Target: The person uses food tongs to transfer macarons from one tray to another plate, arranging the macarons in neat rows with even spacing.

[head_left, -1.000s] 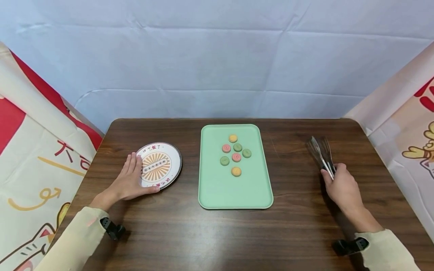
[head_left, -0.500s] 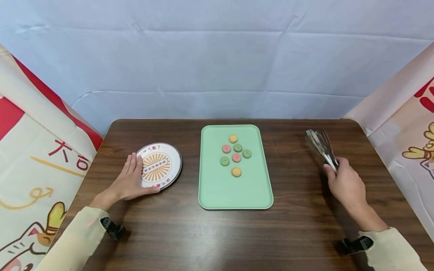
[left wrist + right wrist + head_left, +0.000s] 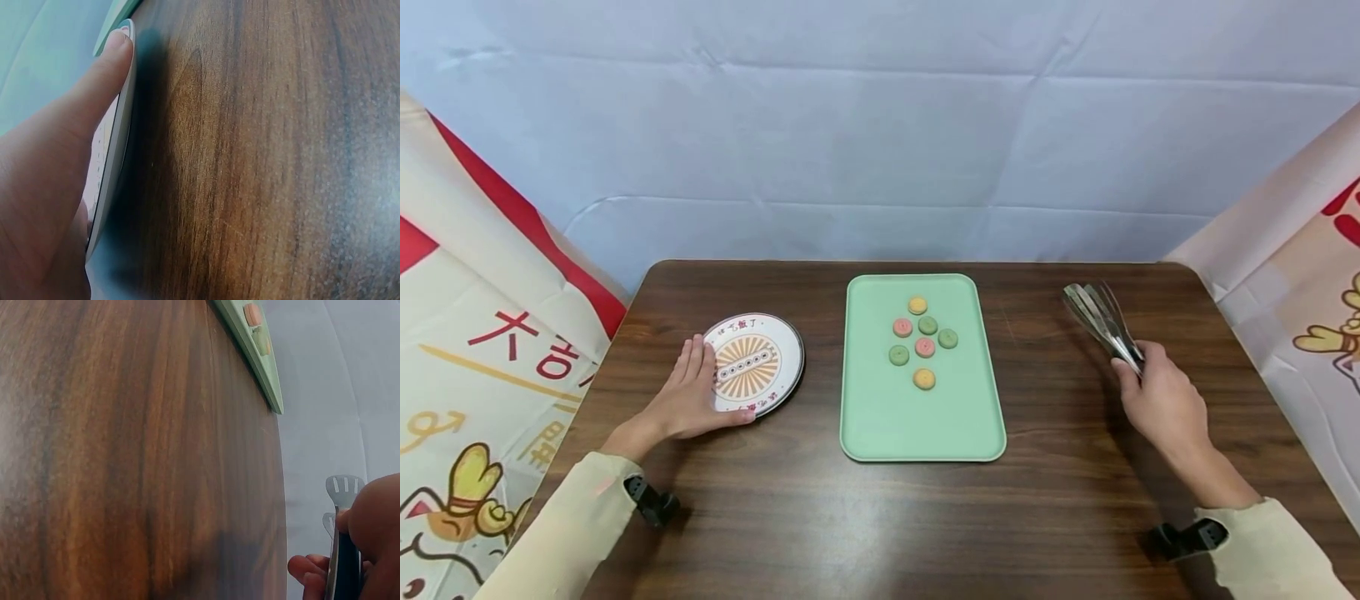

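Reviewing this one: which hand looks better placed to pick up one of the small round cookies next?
Likely the right hand: it grips metal tongs, which look suited to lifting cookies off the green tray. The left hand rests on the plate and holds no tool.

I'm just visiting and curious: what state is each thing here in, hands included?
Plate: face up, partly covered.
Left hand: fingers straight, resting on the plate's edge.
Tongs: held, tips apart.
Right hand: gripping the tongs.
Tray: lying flat, uncovered.
Cookies: seven, lying in the tray.
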### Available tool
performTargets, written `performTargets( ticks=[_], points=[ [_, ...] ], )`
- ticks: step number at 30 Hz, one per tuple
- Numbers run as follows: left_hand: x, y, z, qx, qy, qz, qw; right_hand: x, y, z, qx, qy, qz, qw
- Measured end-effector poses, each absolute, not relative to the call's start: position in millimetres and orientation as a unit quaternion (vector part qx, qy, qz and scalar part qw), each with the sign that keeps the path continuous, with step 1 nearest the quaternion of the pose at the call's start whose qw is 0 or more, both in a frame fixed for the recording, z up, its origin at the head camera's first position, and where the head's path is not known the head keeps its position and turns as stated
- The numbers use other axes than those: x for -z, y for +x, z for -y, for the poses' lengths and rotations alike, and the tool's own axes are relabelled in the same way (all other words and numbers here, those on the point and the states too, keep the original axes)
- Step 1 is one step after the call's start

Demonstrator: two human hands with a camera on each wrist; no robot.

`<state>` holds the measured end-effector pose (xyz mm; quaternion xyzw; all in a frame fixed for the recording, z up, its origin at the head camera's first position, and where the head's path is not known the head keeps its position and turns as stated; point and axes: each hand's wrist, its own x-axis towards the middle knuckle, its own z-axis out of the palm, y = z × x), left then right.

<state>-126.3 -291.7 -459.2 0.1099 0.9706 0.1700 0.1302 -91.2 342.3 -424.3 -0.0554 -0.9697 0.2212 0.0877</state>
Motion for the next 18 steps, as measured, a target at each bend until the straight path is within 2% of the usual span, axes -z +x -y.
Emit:
performTargets(
  ticks=[18],
  points=[
    [464.8,-130.9,296.2,-0.15,0.107,-0.972,0.148,409.2,-97.4,-328.5,-0.21,0.021,0.974,0.079]
  ],
)
